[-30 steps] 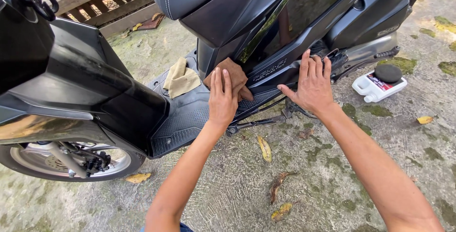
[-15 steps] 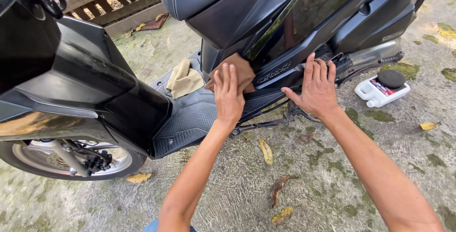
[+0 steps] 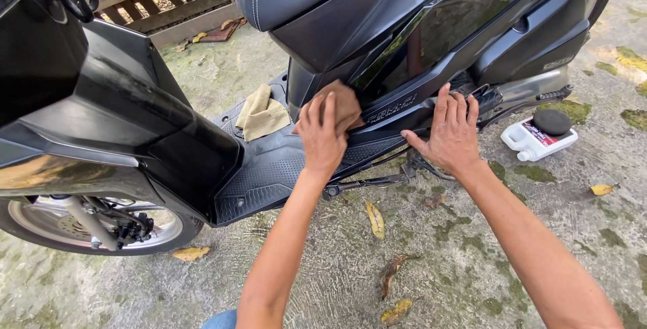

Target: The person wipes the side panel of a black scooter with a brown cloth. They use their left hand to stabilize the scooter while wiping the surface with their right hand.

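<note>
A black scooter [image 3: 431, 39] stands side-on before me on rough concrete. My left hand [image 3: 322, 134] presses a brown cloth [image 3: 345, 103] flat against the glossy side panel just below the seat. My right hand [image 3: 448, 134] rests spread out, fingers up, on the lower side trim to the right, holding nothing. A second, tan cloth [image 3: 261, 113] lies folded on the ribbed floorboard [image 3: 263, 174].
A white bottle lying on its side [image 3: 536, 142] with a round black pad [image 3: 551, 121] on it sits on the ground to the right. The front wheel [image 3: 87, 224] is at lower left. Wooden pallets [image 3: 168, 6] stand behind. Dry leaves [image 3: 375, 220] dot the concrete.
My left hand has slid the brown cloth up along the side panel. My right hand keeps its place on the trim. The view has shifted slightly.
</note>
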